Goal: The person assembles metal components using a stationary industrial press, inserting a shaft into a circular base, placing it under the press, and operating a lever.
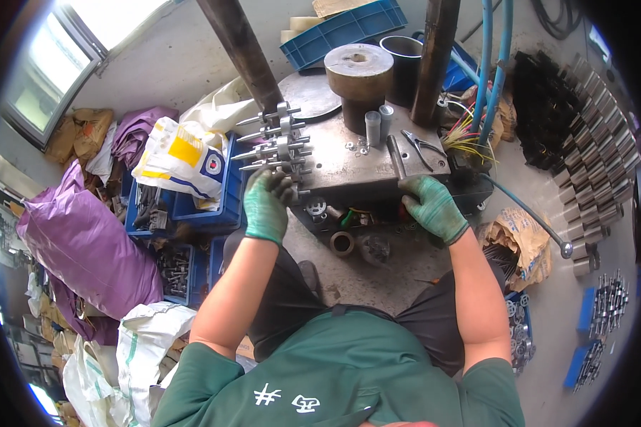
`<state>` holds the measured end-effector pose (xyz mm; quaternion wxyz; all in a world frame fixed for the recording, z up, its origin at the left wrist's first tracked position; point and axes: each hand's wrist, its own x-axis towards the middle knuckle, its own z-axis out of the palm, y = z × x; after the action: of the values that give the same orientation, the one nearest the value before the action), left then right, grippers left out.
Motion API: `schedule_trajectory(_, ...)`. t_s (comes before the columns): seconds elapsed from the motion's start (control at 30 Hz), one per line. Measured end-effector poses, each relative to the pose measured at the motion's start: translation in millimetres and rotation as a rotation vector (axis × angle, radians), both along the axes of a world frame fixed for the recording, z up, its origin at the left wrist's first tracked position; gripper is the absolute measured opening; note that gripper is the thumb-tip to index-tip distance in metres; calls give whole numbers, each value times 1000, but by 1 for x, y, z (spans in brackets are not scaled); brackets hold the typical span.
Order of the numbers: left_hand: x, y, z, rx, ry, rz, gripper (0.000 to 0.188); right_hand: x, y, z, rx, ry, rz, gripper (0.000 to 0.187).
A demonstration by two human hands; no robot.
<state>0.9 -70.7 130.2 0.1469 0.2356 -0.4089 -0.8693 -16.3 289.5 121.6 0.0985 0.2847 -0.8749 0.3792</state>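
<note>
Two gloved hands at the front edge of a steel press table.

The left hand [266,204], in a green glove, is curled over the nearest of a row of flanged steel shafts [278,148]; its fingers close on that shaft's end, though how tightly cannot be told. The other shafts lie stacked just beyond its fingertips, pointing left off the table [349,167]. The right hand [432,206], also gloved, rests palm down on the table's front right corner, fingers bent over the edge, nothing visibly in it. Just beyond its fingers lies a rod [395,156], with pliers [421,146] a little farther off. Between the hands, farther back, stand two small cylinders [377,124] before a large round block [358,71].
</note>
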Motion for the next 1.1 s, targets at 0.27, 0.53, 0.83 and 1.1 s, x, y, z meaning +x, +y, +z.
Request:
schedule_trajectory(0.27, -81, 110, 8, -754, 37, -465, 45, -36, 2, -27, 0, -82, -332, 42)
schedule_trajectory(0.53, -167, 150, -11, -1141, -158, -328, 56, -45, -8, -21, -18, -56, -327, 39)
schedule_trajectory(0.83, -111, 137, -7, -870, 426, -303, 37, -33, -11, -3, -292, 46, -237, 39)
schedule_trajectory(1.1, -18, 132, -7, -1171, 432, -763, 29, 24, -49, 4, -197, -557, -102, 42)
